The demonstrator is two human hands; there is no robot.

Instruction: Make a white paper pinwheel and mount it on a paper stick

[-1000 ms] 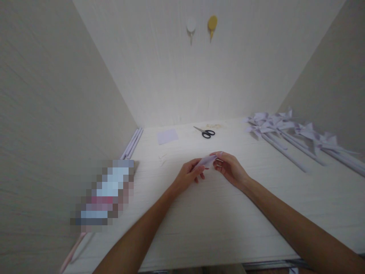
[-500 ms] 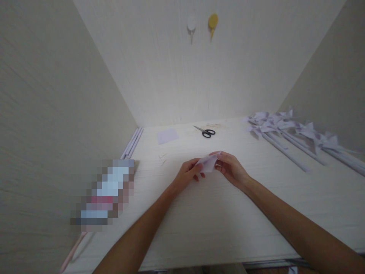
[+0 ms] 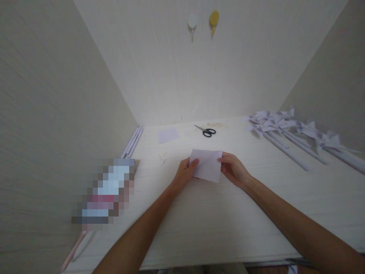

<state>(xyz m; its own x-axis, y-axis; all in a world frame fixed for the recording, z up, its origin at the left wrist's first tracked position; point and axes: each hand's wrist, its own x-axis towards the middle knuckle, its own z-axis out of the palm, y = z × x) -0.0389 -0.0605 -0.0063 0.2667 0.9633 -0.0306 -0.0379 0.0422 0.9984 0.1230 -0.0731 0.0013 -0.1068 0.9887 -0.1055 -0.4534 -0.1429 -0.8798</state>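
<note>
1. The left hand (image 3: 185, 176) pinched the left edge of a pale lilac paper square (image 3: 207, 165), thumb on top and fingers closed beneath it.
2. The right hand (image 3: 233, 170) gripped the square's right edge in the same way — fingertips shut on the paper.
3. The square was spread flat between the two hands, just above the middle of the white table (image 3: 216, 224).
4. Farther back lay black-handled scissors (image 3: 206, 131), and to their left a second small lilac sheet (image 3: 168, 135).
5. Along the right side lay a row of paper pinwheels (image 3: 288, 125) on rolled sticks; rolled paper sticks (image 3: 132, 141) lay against the left wall.
6. Two hooks — one white (image 3: 192, 21), one yellow (image 3: 213, 19) — hung on the back wall.
</note>
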